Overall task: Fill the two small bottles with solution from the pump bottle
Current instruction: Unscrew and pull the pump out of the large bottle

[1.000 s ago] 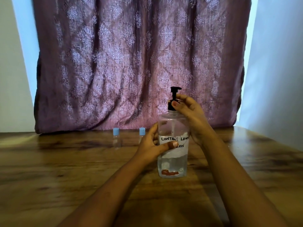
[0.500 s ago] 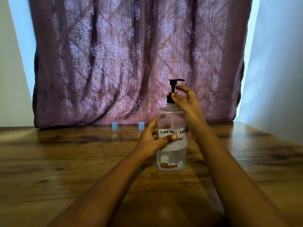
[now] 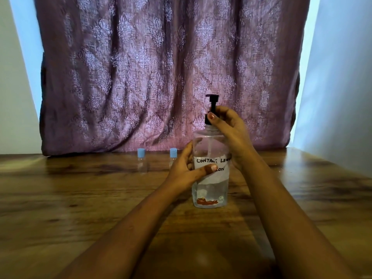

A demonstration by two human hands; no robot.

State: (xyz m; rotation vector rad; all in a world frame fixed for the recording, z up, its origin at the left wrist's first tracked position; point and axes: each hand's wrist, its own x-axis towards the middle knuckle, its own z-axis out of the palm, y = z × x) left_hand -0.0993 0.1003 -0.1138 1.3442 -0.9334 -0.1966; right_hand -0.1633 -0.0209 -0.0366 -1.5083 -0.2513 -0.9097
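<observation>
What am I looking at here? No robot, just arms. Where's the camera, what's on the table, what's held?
There is no machine: a person works with bare hands, filmed by one wide-angle camera worn on the head, looking forward and down. The left hand grips the body of the clear pump bottle, which stands on the wooden table. The right hand holds the black pump near its neck. Further back, by a purple curtain, stand a small bottle and a second small bottle, both with blue caps on.
</observation>
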